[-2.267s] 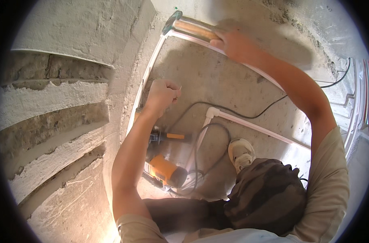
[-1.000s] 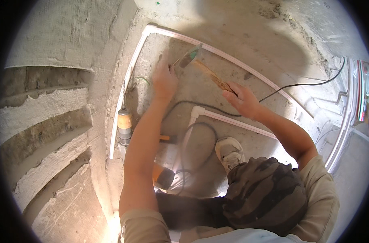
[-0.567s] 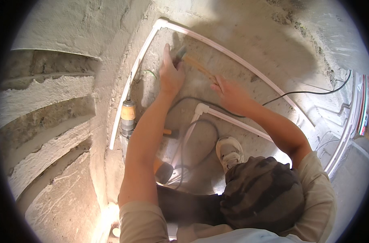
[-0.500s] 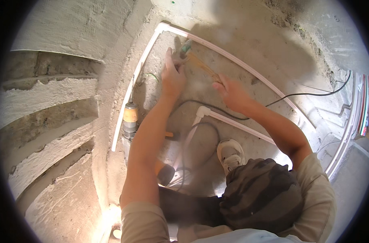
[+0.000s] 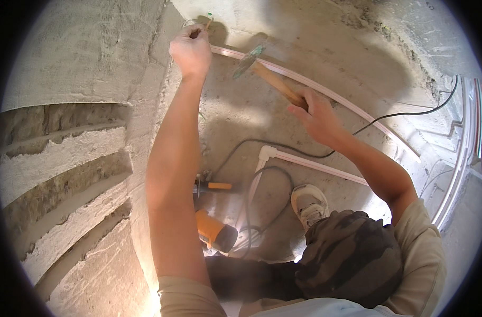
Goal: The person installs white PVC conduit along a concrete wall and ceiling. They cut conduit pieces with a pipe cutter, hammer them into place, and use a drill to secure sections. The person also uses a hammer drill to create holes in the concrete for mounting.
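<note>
Wooden-handled hammer (image 5: 272, 79) is gripped firmly in my right hand (image 5: 317, 113); my left hand (image 5: 191, 50), further left, pinches a small fastener (image 5: 208, 21) against the concrete wall (image 5: 304, 31).

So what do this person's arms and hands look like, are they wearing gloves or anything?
No gloves: the left hand and right hand are bare, with no watch or rings that I can see. Both forearms are uncovered; short beige sleeves end above the elbows.
</note>
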